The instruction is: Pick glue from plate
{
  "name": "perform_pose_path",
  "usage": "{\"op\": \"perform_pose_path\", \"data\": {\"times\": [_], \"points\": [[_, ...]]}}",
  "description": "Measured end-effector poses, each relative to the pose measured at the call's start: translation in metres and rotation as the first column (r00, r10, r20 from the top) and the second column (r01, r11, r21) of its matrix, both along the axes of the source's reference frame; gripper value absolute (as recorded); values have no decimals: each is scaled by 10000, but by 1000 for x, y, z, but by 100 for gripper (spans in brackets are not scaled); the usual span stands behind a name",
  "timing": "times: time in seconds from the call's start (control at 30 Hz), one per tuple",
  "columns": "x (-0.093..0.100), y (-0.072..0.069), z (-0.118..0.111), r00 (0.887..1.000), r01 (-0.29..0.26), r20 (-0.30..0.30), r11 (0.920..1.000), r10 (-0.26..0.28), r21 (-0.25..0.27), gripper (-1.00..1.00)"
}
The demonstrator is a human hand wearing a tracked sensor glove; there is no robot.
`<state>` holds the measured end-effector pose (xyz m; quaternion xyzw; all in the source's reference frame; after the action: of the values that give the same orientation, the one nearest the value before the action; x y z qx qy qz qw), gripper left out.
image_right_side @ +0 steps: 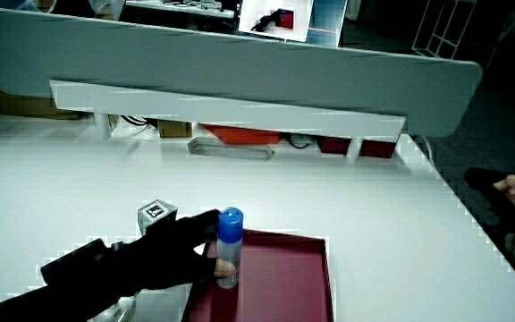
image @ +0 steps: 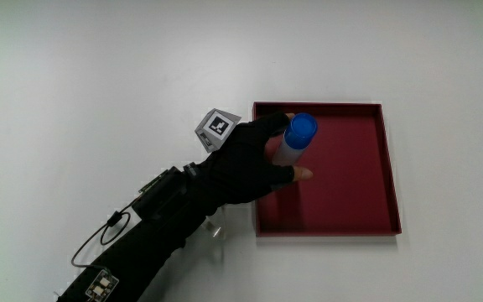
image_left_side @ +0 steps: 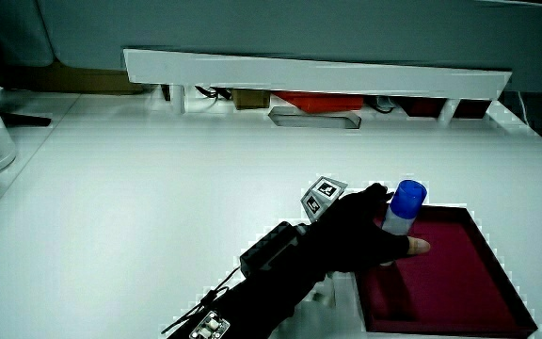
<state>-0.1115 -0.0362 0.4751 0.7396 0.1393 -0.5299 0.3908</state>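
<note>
With the hand (image: 250, 164) clamped around the upright glue (image: 294, 141) over the plate (image: 367, 210), which sits on the bench (image: 99, 75), I'd keep the grip firm and lift straight up, clear of the rim.

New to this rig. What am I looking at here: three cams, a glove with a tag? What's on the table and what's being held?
No robot here: a person's hand in a black glove, with a small patterned cube on its back. One camera looks straight down on the white table; the two side views look forward across it toward a low partition. On the table lies a dark red square plate. The hand is over the plate's edge, its fingers closed around an upright glue stick with a blue cap, seen in both side views too.
</note>
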Motion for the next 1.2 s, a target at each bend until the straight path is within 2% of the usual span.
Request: {"op": "perform_pose_path", "data": {"times": [0.07,0.1,0.13,0.17,0.2,0.3,0.33,0.37,0.4,0.43,0.47,0.6,0.67,0.73,0.77,0.83,0.9,0.97,1.07,1.1,1.2], "points": [[6,-3,9,9996,-215,218,9988,205,441,0],[10,-4,15,9995,-254,-185,9977,266,623,0],[13,-5,15,9997,-225,35,9977,223,632,0],[16,-6,16,9998,-180,-32,9979,182,616,0],[18,-8,21,9996,-249,-102,9964,258,806,0],[26,-11,27,9996,-128,-232,9971,146,747,0],[29,-10,26,9994,20,-337,9997,-11,264,0],[32,-10,27,9999,117,-12,9998,-117,-157,0],[37,-12,33,9985,-15,-551,9997,29,247,0],[40,-13,33,9980,-29,-627,9984,64,565,0],[43,-13,35,9983,-52,-581,9985,84,543,0],[51,-14,44,9983,-19,-583,9948,79,1020,0],[52,-13,48,9968,176,-800,9920,-76,1252,0],[52,-11,47,9974,366,-662,9934,-295,1087,0],[53,-11,47,9961,484,-798,9916,-390,1197,0],[54,-10,45,9960,724,-609,9901,-654,1204,0],[53,-10,47,9928,1103,-633,9825,-1018,1503,12],[54,-10,47,9929,1184,-316,9831,-1151,1393,24],[54,-10,48,9897,1432,-235,9749,-1412,1703,41],[53,-10,48,9871,1600,-343,9698,-1564,1841,47],[52,-9,46,9803,1971,-235,9624,-1962,1869,65]]}}
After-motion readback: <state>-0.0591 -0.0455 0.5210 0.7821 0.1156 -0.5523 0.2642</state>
